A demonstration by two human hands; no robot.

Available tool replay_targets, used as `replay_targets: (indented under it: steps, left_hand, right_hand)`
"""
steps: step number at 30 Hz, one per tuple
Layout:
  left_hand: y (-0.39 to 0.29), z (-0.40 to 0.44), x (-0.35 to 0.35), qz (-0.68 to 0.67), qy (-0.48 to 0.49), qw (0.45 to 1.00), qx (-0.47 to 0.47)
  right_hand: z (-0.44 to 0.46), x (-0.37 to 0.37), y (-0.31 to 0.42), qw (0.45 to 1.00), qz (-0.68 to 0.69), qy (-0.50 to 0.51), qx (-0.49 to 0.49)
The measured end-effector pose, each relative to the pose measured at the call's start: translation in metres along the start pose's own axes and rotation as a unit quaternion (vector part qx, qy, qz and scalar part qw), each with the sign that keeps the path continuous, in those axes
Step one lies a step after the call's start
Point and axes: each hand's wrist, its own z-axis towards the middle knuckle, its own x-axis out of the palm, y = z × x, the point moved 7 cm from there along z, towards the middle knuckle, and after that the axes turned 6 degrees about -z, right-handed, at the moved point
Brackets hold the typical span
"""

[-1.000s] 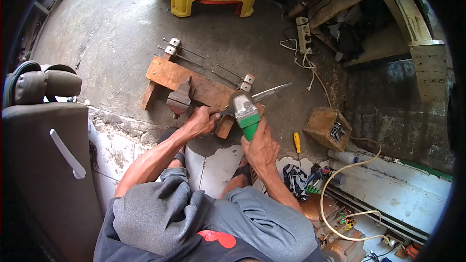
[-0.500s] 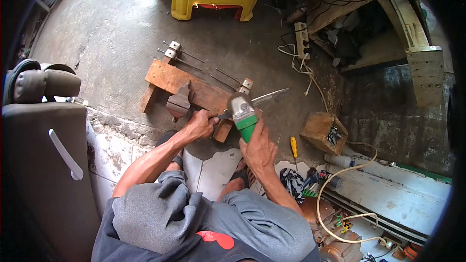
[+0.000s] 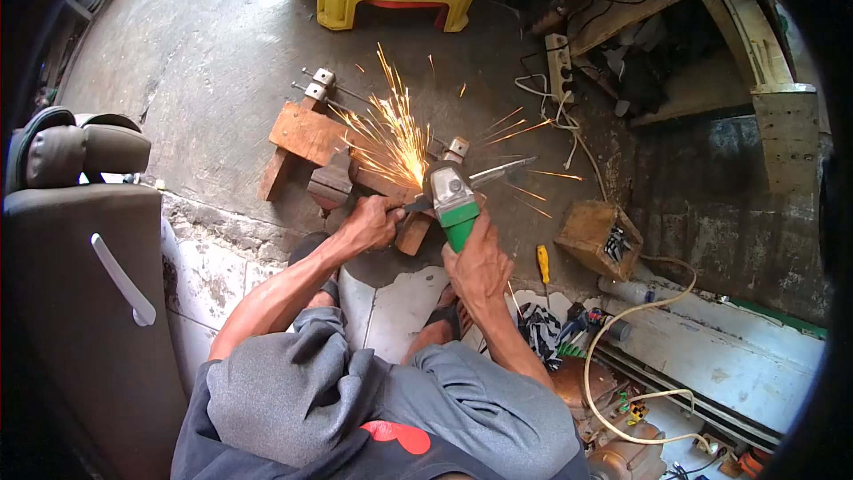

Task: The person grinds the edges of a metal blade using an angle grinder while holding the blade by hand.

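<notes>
- The right hand [image 3: 480, 265] is wrapping firmly around the green body of a grinder [image 3: 453, 200] at the middle of the frame, fingers fully closed on it.
- The left hand [image 3: 369, 224] is curling tightly around a dark end, seemingly that of the blade [image 3: 503, 172]; the grinder is hiding the join.
- The blade is lying at the right end of the wooden worktop [image 3: 298, 131], its pale length sticking out right of the grinder's head; whether it is touching the wood is impossible to tell.
- Sparks [image 3: 402, 135] are fanning mostly toward the upper left, with a few streaking right, so the disc is evidently biting metal.
- The vise [image 3: 330, 183] is standing just left of the left hand, not visibly gripping the blade; clamping there would probably be steadier than holding by hand.
- Good grinding is likely depending on light, even pressure and one constant disc angle, since leaning hard may be overheating or gouging the edge.
- Both hands are working bare, and the left is sitting near the disc, so gripping farther back would be safer.
- The screwdriver [image 3: 543, 260] is lying on the floor [image 3: 222, 62], right of the right hand.
</notes>
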Motion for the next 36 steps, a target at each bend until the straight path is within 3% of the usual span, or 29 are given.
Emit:
replay_targets:
  steps: [3, 6, 9, 17, 19, 23, 26, 33, 36]
  left_hand:
    - [0.001, 0.000, 0.000, -0.018, 0.007, 0.999, -0.033]
    - [0.003, -0.001, 0.001, -0.032, -0.031, 0.999, -0.003]
    - [-0.007, -0.003, -0.002, 0.002, 0.000, 1.000, -0.020]
    - [-0.009, -0.010, -0.002, -0.008, -0.004, 0.999, -0.042]
    - [-0.012, -0.005, -0.004, 0.015, -0.003, 0.999, -0.029]
    - [-0.006, -0.006, 0.001, -0.023, -0.074, 0.995, 0.064]
    - [-0.013, -0.009, -0.004, -0.007, -0.032, 0.999, 0.012]
    - [-0.010, -0.005, -0.005, -0.039, -0.059, 0.997, 0.011]
    - [-0.007, -0.004, -0.003, 0.043, 0.003, 0.999, -0.032]
  right_hand:
    - [-0.001, -0.007, 0.002, 1.000, -0.023, 0.008, -0.006]
    - [-0.005, -0.001, 0.003, 0.999, 0.021, 0.030, -0.002]
    - [-0.002, 0.000, -0.003, 0.997, 0.050, 0.049, 0.038]
    - [-0.003, -0.001, 0.000, 0.996, 0.059, 0.054, 0.030]
    - [0.005, -0.006, -0.002, 0.997, 0.065, 0.021, 0.032]
    - [-0.002, -0.009, 0.003, 0.997, 0.043, 0.049, 0.028]
    - [-0.002, 0.000, -0.001, 0.997, 0.040, 0.057, 0.022]
    - [-0.010, -0.003, 0.003, 0.999, 0.032, 0.039, 0.006]
    - [-0.004, -0.004, -0.004, 0.999, 0.018, 0.017, 0.036]
